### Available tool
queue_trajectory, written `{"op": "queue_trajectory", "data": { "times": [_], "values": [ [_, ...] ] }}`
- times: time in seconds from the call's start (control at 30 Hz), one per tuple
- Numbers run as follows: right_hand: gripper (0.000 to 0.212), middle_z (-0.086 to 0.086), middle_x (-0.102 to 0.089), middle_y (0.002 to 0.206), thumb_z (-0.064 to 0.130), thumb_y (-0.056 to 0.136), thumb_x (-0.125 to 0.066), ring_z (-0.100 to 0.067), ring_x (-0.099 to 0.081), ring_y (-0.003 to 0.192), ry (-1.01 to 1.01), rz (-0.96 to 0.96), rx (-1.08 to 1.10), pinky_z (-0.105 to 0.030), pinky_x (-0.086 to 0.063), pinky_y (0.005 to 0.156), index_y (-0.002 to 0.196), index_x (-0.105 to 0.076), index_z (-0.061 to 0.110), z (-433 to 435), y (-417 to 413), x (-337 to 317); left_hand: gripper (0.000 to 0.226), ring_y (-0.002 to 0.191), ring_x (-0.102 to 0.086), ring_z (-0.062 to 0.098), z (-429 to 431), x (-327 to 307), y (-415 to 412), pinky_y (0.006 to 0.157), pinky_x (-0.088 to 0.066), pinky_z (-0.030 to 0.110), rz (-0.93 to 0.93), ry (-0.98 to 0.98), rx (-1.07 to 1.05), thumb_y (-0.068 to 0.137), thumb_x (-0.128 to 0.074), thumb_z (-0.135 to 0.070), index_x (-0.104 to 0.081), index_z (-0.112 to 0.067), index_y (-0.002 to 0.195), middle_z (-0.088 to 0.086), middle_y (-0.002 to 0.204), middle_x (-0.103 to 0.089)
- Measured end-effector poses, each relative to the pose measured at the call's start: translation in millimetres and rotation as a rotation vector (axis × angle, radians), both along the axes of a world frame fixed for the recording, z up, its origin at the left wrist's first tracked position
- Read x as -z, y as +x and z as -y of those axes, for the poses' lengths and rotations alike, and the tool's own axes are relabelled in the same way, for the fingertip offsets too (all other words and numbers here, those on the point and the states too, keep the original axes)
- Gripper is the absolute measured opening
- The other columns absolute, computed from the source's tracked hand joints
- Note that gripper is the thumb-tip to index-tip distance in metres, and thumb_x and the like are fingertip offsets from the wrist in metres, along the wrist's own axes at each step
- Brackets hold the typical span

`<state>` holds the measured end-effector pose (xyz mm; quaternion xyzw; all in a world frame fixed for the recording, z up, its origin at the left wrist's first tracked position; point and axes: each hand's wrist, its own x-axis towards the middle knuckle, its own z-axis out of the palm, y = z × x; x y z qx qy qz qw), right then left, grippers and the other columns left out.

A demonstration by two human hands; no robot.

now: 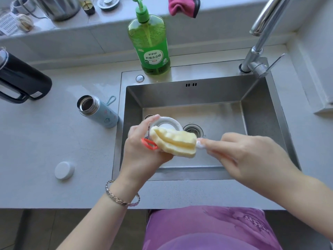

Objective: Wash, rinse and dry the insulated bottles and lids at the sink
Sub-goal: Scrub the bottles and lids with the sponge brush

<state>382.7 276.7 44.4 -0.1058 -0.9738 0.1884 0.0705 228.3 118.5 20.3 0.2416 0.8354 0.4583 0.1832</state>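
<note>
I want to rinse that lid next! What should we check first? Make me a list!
1. Lid held firmly: the left hand grips the white lid. Ok.
2. Lid over the basin: it is held above the sink. Ok.
3. Brush under control: the right hand holds the sponge brush, and its sponge lies against the lid. Ok.
4. Water running: no stream shows from the faucet. Not ok.
5. Lid scrubbed all over: cannot tell, because the sponge hides part of it.
6. Drying cloth ready: the pink cloth lies on the ledge behind the sink. Ok.
</note>
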Motion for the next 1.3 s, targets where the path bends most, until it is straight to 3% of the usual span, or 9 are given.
{"op": "queue_trajectory", "data": {
  "times": [0.13, 0.23, 0.4, 0.6, 0.77, 1.0, 1.1, 1.23, 1.3],
  "values": [
    [0.033, 0.006, -0.053, 0.063, 0.042, 0.086, -0.041, -0.017, -0.043, 0.045, -0.099, -0.023, 0.067, -0.022, -0.025, 0.036, 0.107, -0.066, 0.043, -9.3, 0.9, 11.0, 0.076, 0.097, -0.062, 0.01, 7.0, -2.6, -6.7, 0.073, -0.049, 0.013, 0.079, 0.049, 0.022, 0.039, -0.084, -0.03, -0.055, -0.05, 0.106, 0.0, 0.111, -0.06],
    [0.033, 0.007, -0.053, 0.064, 0.043, 0.083, -0.044, -0.012, -0.042, 0.052, -0.161, -0.038, 0.149, -0.023, -0.03, 0.04, 0.106, -0.068, 0.042, -12.1, 4.8, 19.9, 0.079, 0.091, -0.063, 0.002, 12.0, -2.9, -10.2, 0.072, -0.049, 0.011, 0.172, 0.069, 0.05, 0.045, -0.09, -0.004, -0.058, -0.036, 0.11, 0.0, 0.11, -0.066],
    [0.031, 0.007, -0.059, 0.065, 0.03, 0.081, -0.051, -0.018, -0.047, 0.043, -0.107, -0.201, 0.19, -0.019, -0.035, 0.037, 0.105, -0.07, 0.032, 10.9, -4.4, 21.5, 0.077, 0.091, -0.066, 0.008, 5.5, -2.2, -0.9, 0.075, -0.051, 0.015, 0.232, 0.097, 0.074, 0.051, -0.084, 0.008, -0.058, -0.031, 0.113, -0.002, 0.1, -0.069],
    [0.032, 0.005, -0.073, 0.08, 0.013, 0.075, -0.064, -0.019, -0.066, 0.055, -0.006, -0.303, 0.32, -0.022, -0.044, 0.037, 0.104, -0.072, 0.025, 6.4, -13.4, 32.0, 0.067, 0.093, -0.066, 0.008, 4.7, -3.6, -1.8, 0.069, -0.051, 0.015, 0.287, 0.124, -0.037, 0.045, -0.084, -0.01, -0.053, -0.027, 0.102, -0.007, 0.1, -0.067],
    [0.039, 0.009, -0.074, 0.091, 0.004, 0.071, -0.066, -0.018, -0.07, 0.068, -0.031, -0.355, 0.146, -0.025, -0.049, 0.045, 0.105, -0.072, 0.022, 26.7, -0.8, 31.9, 0.066, 0.091, -0.067, 0.011, 7.4, -1.6, -4.6, 0.069, -0.053, 0.018, 0.317, 0.09, -0.062, 0.048, -0.09, -0.001, -0.054, -0.019, 0.1, -0.004, 0.097, -0.069],
    [0.03, 0.01, -0.073, 0.092, 0.018, 0.082, -0.051, -0.014, -0.069, 0.071, -0.129, -0.349, 0.218, -0.027, -0.049, 0.049, 0.101, -0.072, 0.027, 6.9, -7.8, 34.8, 0.063, 0.084, -0.068, 0.006, 3.3, -0.3, 1.0, 0.069, -0.054, 0.02, 0.319, 0.116, -0.067, 0.048, -0.089, 0.0, -0.056, -0.015, 0.099, -0.006, 0.089, -0.071],
    [0.033, 0.009, -0.073, 0.095, 0.006, 0.076, -0.06, -0.006, -0.06, 0.094, -0.18, -0.366, 0.176, -0.023, -0.045, 0.057, 0.1, -0.073, 0.024, 18.3, -6.2, 32.3, 0.059, 0.084, -0.067, 0.004, 1.5, -0.2, -5.9, 0.07, -0.053, 0.019, 0.303, 0.146, -0.11, 0.049, -0.087, 0.0, -0.056, -0.021, 0.095, -0.01, 0.087, -0.071],
    [0.034, 0.008, -0.074, 0.089, 0.007, 0.073, -0.063, -0.011, -0.068, 0.073, -0.193, -0.361, 0.208, -0.029, -0.048, 0.049, 0.1, -0.073, 0.027, 9.8, -15.2, 34.9, 0.061, 0.089, -0.068, 0.008, 0.8, -1.1, -0.7, 0.074, -0.056, 0.024, 0.302, 0.107, -0.033, 0.048, -0.091, -0.003, -0.057, -0.018, 0.096, -0.005, 0.092, -0.071],
    [0.034, 0.007, -0.074, 0.089, 0.009, 0.074, -0.062, -0.016, -0.071, 0.073, -0.199, -0.337, 0.219, -0.027, -0.05, 0.045, 0.101, -0.072, 0.027, 5.4, -12.4, 38.5, 0.063, 0.088, -0.069, 0.009, 2.9, -0.6, -5.5, 0.074, -0.056, 0.023, 0.319, 0.145, -0.069, 0.045, -0.09, -0.009, -0.058, -0.016, 0.099, -0.004, 0.092, -0.071]
  ]
}}
